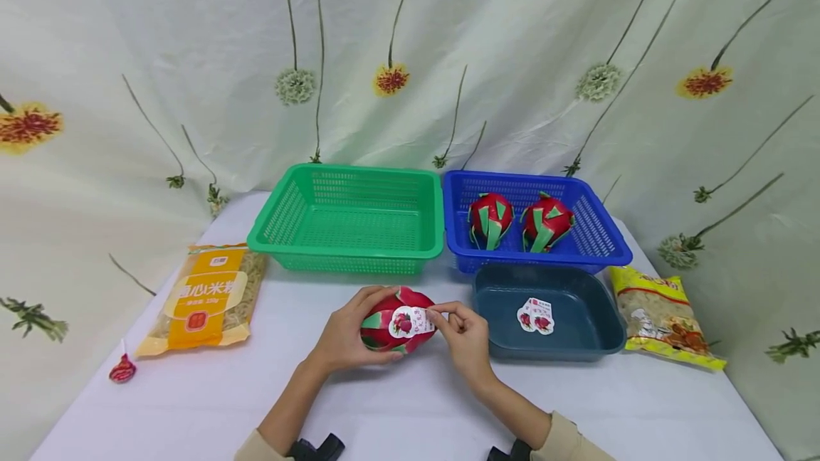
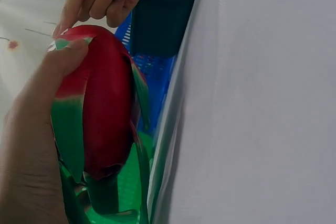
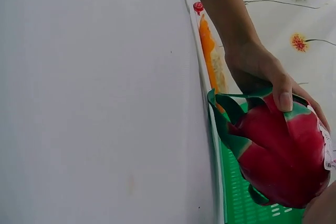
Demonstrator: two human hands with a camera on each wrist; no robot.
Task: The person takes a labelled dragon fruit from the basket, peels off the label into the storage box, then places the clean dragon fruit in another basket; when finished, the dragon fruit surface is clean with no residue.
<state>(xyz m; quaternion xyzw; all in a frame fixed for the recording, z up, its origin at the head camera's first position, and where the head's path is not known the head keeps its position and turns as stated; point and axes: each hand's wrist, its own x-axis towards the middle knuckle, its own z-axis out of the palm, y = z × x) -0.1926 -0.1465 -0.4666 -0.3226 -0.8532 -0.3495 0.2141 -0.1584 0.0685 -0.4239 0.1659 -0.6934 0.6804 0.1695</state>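
Observation:
A red dragon fruit (image 1: 413, 299) with green leaf tips lies sideways just above or on the white table in front. My left hand (image 1: 346, 333) grips it from the left, thumb on the near side and fingers over the far side. On its upper face is a white sticker (image 1: 403, 322) with a fruit picture. My right hand (image 1: 470, 347) pinches the sticker's right end between thumb and forefinger. The left wrist view shows the dragon fruit (image 2: 107, 108) under the left thumb; in the right wrist view the sticker (image 3: 328, 153) is partly cut off by the frame edge.
Behind stand a green basket (image 1: 346, 262) and a blue basket (image 1: 596, 233) holding two dragon fruits (image 1: 492, 213). A dark tray (image 1: 576, 336) at right holds loose stickers (image 1: 543, 319). Noodle bags lie left (image 1: 208, 297) and right (image 1: 663, 311); a wrapped lollipop (image 1: 122, 370) lies far left.

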